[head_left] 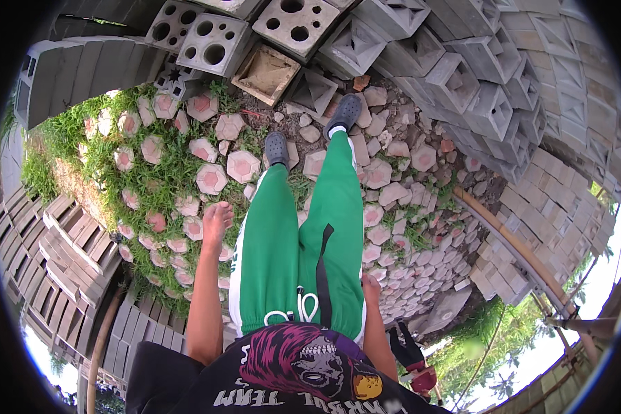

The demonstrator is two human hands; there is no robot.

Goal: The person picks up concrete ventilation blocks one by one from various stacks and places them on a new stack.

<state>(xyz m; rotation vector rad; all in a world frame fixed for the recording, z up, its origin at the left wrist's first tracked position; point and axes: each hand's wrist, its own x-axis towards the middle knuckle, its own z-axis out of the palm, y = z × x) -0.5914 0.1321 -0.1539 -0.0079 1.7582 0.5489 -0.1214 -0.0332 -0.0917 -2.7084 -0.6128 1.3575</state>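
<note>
My left hand hangs at my left side above the paved ground, fingers curled in, with nothing seen in it. Beside my right thigh, my right hand shows only in part, its fingers hidden. I stand in green trousers and dark clogs, the right foot farther forward. A dark strap hangs down the front of the trousers. Just beyond my feet are grey concrete vent blocks: one with round holes, a brownish square one with a recessed face, and a hollowed grey one.
Hexagonal pavers with grass between them cover the ground, with broken stones at right. Stacked blocks rise at left and right. A bamboo pole leans at right. Another person in red is at lower right.
</note>
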